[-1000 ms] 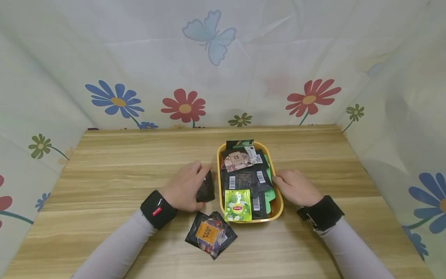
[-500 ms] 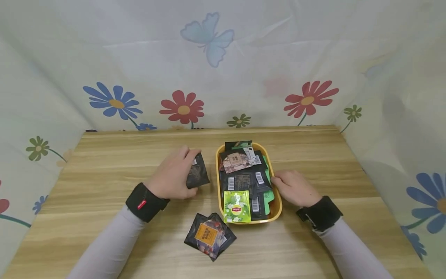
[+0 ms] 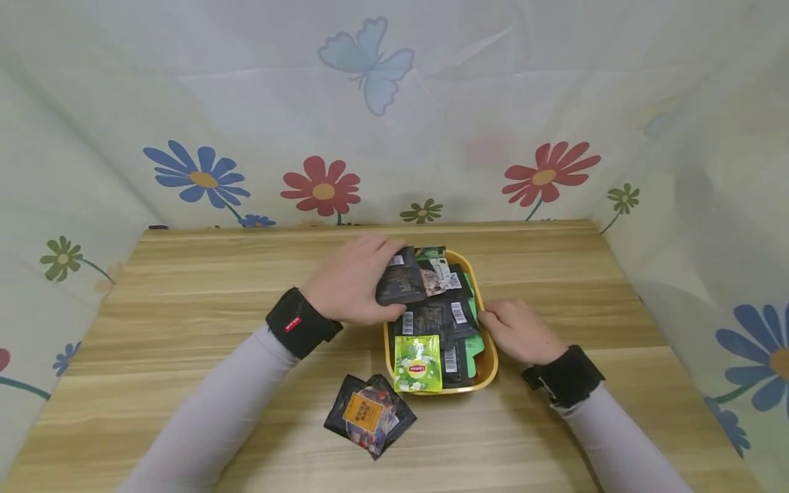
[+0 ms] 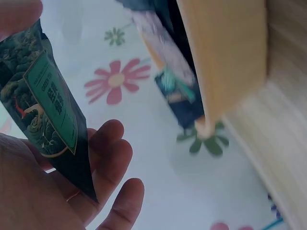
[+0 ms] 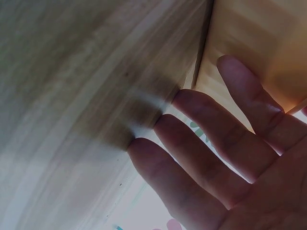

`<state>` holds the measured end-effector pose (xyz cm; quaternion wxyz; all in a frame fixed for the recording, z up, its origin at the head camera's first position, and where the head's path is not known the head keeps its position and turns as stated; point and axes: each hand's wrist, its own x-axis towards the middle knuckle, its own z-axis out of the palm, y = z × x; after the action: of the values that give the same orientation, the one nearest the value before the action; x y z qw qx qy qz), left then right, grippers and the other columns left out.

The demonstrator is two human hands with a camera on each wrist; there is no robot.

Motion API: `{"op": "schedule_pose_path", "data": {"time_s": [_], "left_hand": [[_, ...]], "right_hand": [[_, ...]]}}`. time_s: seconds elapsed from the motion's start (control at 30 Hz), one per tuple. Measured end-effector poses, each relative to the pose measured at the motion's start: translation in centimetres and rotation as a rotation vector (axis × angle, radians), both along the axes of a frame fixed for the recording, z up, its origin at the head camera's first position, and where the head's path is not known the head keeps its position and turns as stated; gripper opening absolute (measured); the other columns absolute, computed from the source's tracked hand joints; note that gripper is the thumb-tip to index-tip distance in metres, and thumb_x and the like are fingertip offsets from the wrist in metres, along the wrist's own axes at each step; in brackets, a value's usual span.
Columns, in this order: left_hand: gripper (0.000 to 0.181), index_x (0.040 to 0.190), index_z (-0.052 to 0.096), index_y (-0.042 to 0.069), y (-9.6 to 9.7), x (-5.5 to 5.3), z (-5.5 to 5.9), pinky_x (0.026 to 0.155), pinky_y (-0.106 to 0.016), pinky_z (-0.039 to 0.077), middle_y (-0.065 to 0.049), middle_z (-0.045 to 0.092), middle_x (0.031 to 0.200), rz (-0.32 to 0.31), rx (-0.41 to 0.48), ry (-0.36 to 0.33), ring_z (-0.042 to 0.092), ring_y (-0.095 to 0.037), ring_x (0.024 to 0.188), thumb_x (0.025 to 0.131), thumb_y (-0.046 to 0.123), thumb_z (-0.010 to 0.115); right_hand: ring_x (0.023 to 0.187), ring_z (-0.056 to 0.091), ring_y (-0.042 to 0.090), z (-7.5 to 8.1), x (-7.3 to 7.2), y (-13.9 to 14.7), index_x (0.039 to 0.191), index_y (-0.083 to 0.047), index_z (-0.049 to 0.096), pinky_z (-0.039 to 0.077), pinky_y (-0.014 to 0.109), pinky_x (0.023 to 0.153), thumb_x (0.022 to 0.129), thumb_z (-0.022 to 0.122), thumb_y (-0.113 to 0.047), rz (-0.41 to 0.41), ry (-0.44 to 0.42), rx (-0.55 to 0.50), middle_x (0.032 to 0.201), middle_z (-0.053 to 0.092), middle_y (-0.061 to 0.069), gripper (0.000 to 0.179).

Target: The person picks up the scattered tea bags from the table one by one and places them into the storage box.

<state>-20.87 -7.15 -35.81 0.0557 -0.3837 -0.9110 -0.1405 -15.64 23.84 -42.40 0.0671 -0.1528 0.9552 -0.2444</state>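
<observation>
My left hand [image 3: 354,281] holds a black tea bag sachet [image 3: 401,282] by its edges, thumb on one side and fingers on the other, over the far left part of a yellow plastic basket [image 3: 493,370]. In the left wrist view the sachet's other face shows a green label [image 4: 53,103] reading green tea. Several black sachets [image 3: 431,322] and a bright green Lipton sachet [image 3: 418,363] fill the basket. At the basket's right rim, my right hand [image 3: 520,332] pinches the edge; its other fingers [image 5: 177,170] extend below, with tips against the table.
Two overlapping black sachets [image 3: 370,415], the upper one with an orange label, lie on the wooden table [image 3: 246,274] in front of the basket. A flower-printed curtain [image 3: 246,103] stands behind the table and along both sides.
My left hand has lifted the black sachet off the table beside the basket and carried it rightward over the basket's far left part. The right hand stays at the rim.
</observation>
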Motion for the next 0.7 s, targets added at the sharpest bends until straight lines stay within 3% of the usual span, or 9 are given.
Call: {"op": "schedule_pose_path", "data": {"time_s": [0.2,0.27,0.37,0.5,0.7], "left_hand": [[0.096,0.146,0.047,0.009,3.4,-1.1,-0.2,0.089,-0.03,0.042,0.001,0.054,0.122,-0.049,0.005,-0.041,0.047,-0.013,0.102,0.071,0.067,0.064],[0.1,0.148,0.045,0.01,4.2,-1.3,-0.2,0.092,-0.029,0.042,-0.001,0.054,0.129,-0.056,0.007,-0.035,0.048,-0.013,0.106,0.07,0.071,0.062],[0.119,0.158,0.03,0.014,4.9,-1.4,0.0,0.105,-0.031,0.037,-0.005,0.041,0.152,-0.065,0.0,-0.025,0.045,-0.017,0.128,0.066,0.086,0.053],[0.135,0.164,0.009,0.02,4.8,-1.0,-0.2,0.116,-0.039,0.025,-0.006,0.012,0.167,-0.081,0.007,-0.038,0.023,-0.023,0.149,0.059,0.098,0.043],[0.134,0.164,0.013,0.019,2.2,0.0,-0.7,0.115,-0.041,0.027,-0.007,0.012,0.167,-0.07,0.021,-0.118,0.025,-0.025,0.148,0.06,0.095,0.05]], "right_hand": [[0.064,0.052,0.013,0.1,0.0,0.0,0.081,-0.016,0.065,0.044,0.032,0.061,0.102,0.042,-0.029,-0.007,0.0,0.013,0.068,0.054,-0.004,0.034],[0.064,0.052,0.013,0.1,0.0,-0.1,0.082,-0.016,0.066,0.044,0.032,0.061,0.102,0.041,-0.029,-0.005,-0.006,0.01,0.067,0.053,-0.004,0.034],[0.063,0.051,0.013,0.1,0.0,-0.1,0.083,-0.017,0.066,0.043,0.032,0.06,0.103,0.041,-0.03,0.0,-0.013,0.002,0.067,0.053,-0.004,0.034],[0.063,0.05,0.013,0.0,-0.2,0.0,0.08,-0.017,0.065,0.042,0.032,0.059,0.103,0.041,-0.029,0.002,-0.008,0.001,0.066,0.051,-0.005,0.034],[0.062,0.05,0.013,0.1,-0.1,-0.1,0.08,-0.016,0.064,0.042,0.032,0.058,0.102,0.041,-0.028,-0.012,-0.025,0.011,0.066,0.051,-0.003,0.034]]}}
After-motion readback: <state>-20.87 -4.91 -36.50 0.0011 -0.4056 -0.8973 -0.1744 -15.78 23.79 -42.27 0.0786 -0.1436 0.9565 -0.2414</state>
